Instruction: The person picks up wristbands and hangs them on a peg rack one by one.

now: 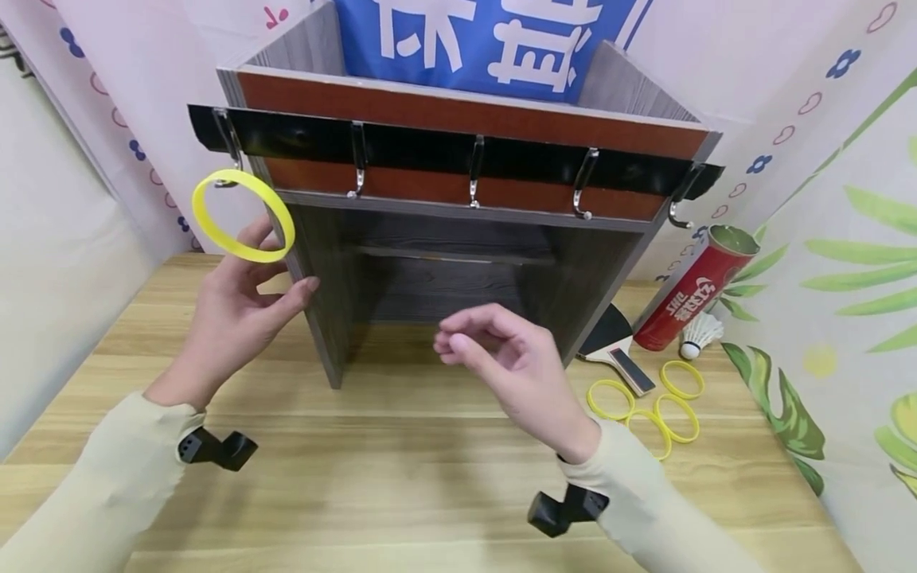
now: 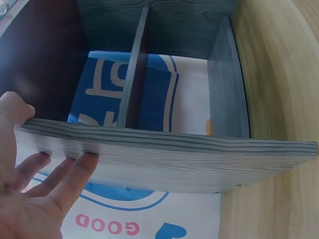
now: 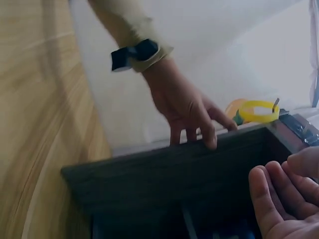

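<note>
My left hand [image 1: 232,310] is at the left side panel of a grey wooden shelf unit [image 1: 430,103]. In the left wrist view, its thumb lies over the panel's edge and its fingers press the outer face, so the hand [image 2: 37,194] pinches the board. Just above that hand, a yellow ring [image 1: 247,253] hangs from the leftmost hook of a black hook strip [image 1: 415,147] across the unit's front. The other hooks carry nothing. My right hand [image 1: 512,366] hovers before the unit's lower opening, fingers loosely bent and holding nothing.
Several yellow rings [image 1: 680,363] lie on the wooden table to the right. Beside them are a table tennis bat [image 1: 605,338], a red tube [image 1: 688,294] standing tilted, and a shuttlecock [image 1: 702,330]. A blue sheet with white characters [image 1: 483,40] covers the unit's back.
</note>
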